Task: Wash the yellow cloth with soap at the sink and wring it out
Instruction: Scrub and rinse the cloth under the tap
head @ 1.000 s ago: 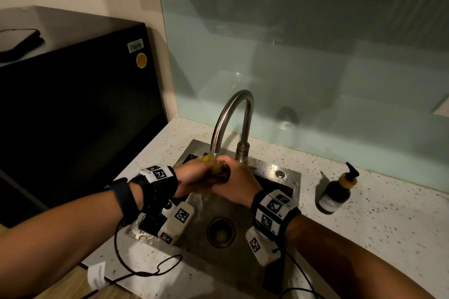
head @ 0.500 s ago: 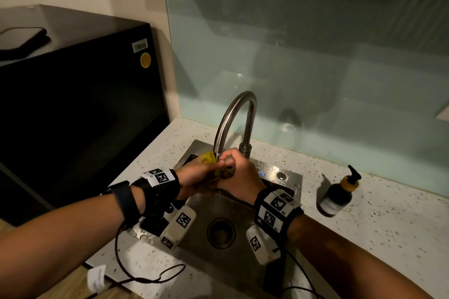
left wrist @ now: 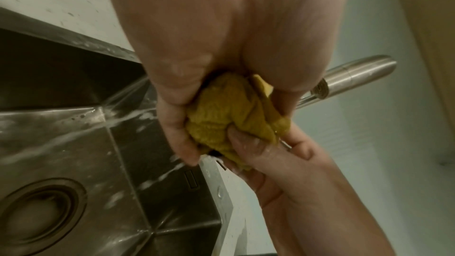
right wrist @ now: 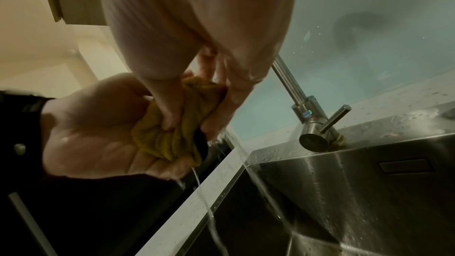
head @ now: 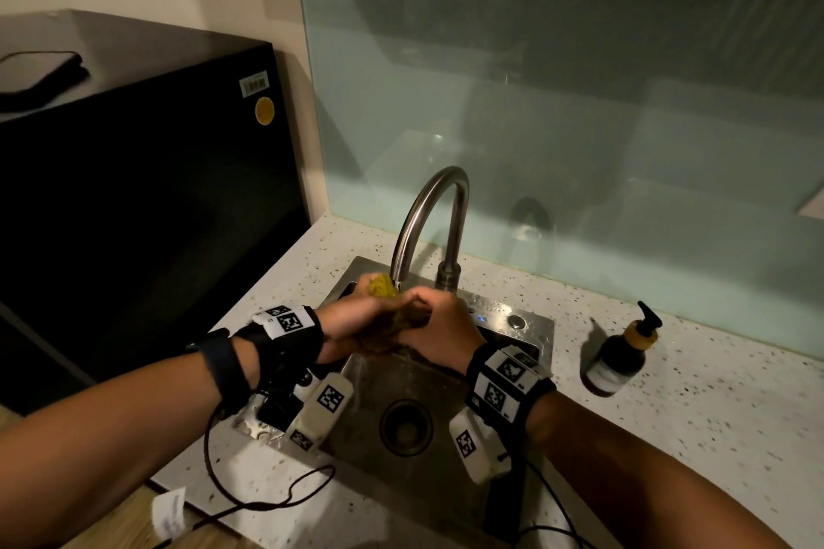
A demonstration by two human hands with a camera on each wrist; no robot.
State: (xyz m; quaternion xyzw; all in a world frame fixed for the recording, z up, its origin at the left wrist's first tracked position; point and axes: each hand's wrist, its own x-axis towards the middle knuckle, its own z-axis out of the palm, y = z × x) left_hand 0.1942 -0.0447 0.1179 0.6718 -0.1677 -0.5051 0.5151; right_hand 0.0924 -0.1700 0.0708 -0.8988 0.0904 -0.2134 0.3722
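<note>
Together, both hands squeeze the yellow cloth [head: 384, 286] under the tap [head: 430, 218], above the sink [head: 446, 397].

Left hand [head: 352, 321] and right hand [head: 439, 325] meet over the back left corner of the basin, each with fingers curled tight around the bunched, wet cloth; in the left wrist view the right thumb [left wrist: 242, 143] presses into its folds. Water streams off the hands into the steel basin, near the drain [head: 405, 426]. A dark soap bottle [head: 620, 354] with a pump stands on the speckled table [head: 691, 392], well right of the sink. A black cabinet [head: 133, 192] stands to the left.
</note>
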